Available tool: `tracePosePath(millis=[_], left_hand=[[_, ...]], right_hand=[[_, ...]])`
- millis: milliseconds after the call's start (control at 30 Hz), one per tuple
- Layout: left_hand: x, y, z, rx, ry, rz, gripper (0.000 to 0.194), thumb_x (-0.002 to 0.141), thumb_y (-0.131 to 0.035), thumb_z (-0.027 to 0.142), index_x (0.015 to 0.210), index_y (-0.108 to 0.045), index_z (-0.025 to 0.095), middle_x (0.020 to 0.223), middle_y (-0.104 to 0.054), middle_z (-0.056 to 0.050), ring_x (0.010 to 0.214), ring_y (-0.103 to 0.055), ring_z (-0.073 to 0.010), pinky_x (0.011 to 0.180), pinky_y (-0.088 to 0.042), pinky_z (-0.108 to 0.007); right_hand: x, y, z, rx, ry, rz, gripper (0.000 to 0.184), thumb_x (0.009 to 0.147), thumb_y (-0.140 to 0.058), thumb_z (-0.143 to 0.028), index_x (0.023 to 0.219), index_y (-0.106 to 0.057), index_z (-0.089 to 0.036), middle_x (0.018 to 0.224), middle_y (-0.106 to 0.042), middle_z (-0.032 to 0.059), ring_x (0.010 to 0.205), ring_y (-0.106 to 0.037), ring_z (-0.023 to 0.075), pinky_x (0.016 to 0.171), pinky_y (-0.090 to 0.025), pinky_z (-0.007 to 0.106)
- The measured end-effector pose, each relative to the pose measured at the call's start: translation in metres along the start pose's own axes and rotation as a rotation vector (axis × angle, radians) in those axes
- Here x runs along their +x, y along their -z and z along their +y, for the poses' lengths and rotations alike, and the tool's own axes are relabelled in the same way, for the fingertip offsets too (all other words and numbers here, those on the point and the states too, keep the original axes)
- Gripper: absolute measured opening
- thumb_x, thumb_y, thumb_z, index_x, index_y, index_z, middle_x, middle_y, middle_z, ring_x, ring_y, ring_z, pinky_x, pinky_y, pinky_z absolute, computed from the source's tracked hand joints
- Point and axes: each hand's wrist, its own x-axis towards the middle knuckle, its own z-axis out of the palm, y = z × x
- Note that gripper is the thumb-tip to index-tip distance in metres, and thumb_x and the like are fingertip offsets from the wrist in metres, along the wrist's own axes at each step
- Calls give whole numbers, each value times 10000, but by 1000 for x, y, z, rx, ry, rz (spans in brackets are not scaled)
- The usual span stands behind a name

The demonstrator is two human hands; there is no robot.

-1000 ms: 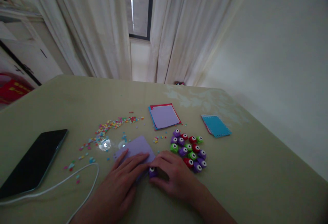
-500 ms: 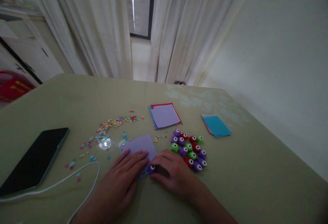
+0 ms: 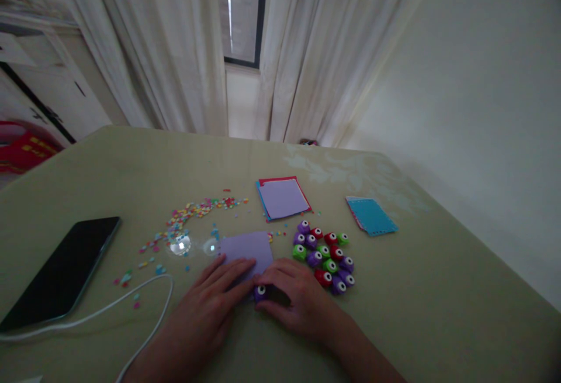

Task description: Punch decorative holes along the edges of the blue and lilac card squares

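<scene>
My left hand (image 3: 210, 301) lies flat with fingers stretched over a square of purple paper (image 3: 248, 247), pressing it to the table. Between the thumb and fingers of my right hand (image 3: 295, 292) is a small purple paper punch (image 3: 260, 292) with a white eye on its front. The punch sits at the near right edge of the paper, close to my left index finger; whether the paper is inside its slot is hidden. Small holes show at the paper's far left corner. Right of my hand stands a cluster of similar purple, red and green punches (image 3: 323, 251).
Behind lies a stack of purple, red and blue paper squares (image 3: 284, 197). Blue paper with notched edges (image 3: 372, 217) lies farther right. Confetti (image 3: 193, 210) is scattered left of centre. A black phone (image 3: 65, 269) and a white cable (image 3: 105, 311) lie at the left.
The purple paper has turned clockwise and its far edge has shifted right. The punch stays in my right hand, with both hands almost where they were.
</scene>
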Motion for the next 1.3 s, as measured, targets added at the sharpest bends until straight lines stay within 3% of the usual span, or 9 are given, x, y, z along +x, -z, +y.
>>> tracePosePath(millis=[167, 700, 967, 1167, 1300], left_hand=[[1, -1, -1, -54, -30, -23, 965, 858, -471, -41, 1698, -304, 405, 1685, -462, 65, 1536, -479, -188, 1309, -349, -516], [4, 2, -4, -199, -17, -45, 950, 806, -465, -76, 1616, -471, 422, 1621, -547, 40, 1509, -511, -200, 1308, -325, -567], [5, 4, -3, -165, -33, -51, 946, 809, -470, -70, 1619, -468, 420, 1617, -552, 34, 1500, -524, -212, 1292, -367, -576], [4, 5, -2, -140, -47, 47, 848, 863, -477, -45, 1602, -501, 371, 1586, -602, 22, 1468, -566, -190, 1300, -370, -524], [4, 16, 10, -109, -53, 145, 714, 922, -475, -6, 1536, -575, 343, 1571, -621, 1, 1447, -582, -213, 1275, -420, -492]], right_hand=[[0, -1, -1, -12, -12, -3, 292, 948, -826, -353, 1196, -729, -232, 1160, -764, 54, 1098, -694, 228, 992, -507, 325], [-2, -1, -1, -68, 21, -44, 286, 990, -774, -385, 1216, -725, -216, 1163, -760, 71, 1095, -691, 231, 973, -519, 321], [-2, -1, -4, -37, 17, -53, 261, 994, -768, -353, 1211, -724, -216, 1156, -761, 76, 1081, -697, 231, 953, -525, 318], [-1, 1, -3, 70, -19, 120, 367, 894, -873, -407, 1164, -724, -208, 1092, -753, 69, 1007, -696, 230, 919, -534, 320], [-2, 19, -13, 112, -6, 271, 171, 970, -766, -263, 1132, -736, -218, 1057, -746, 53, 980, -689, 200, 896, -523, 301]])
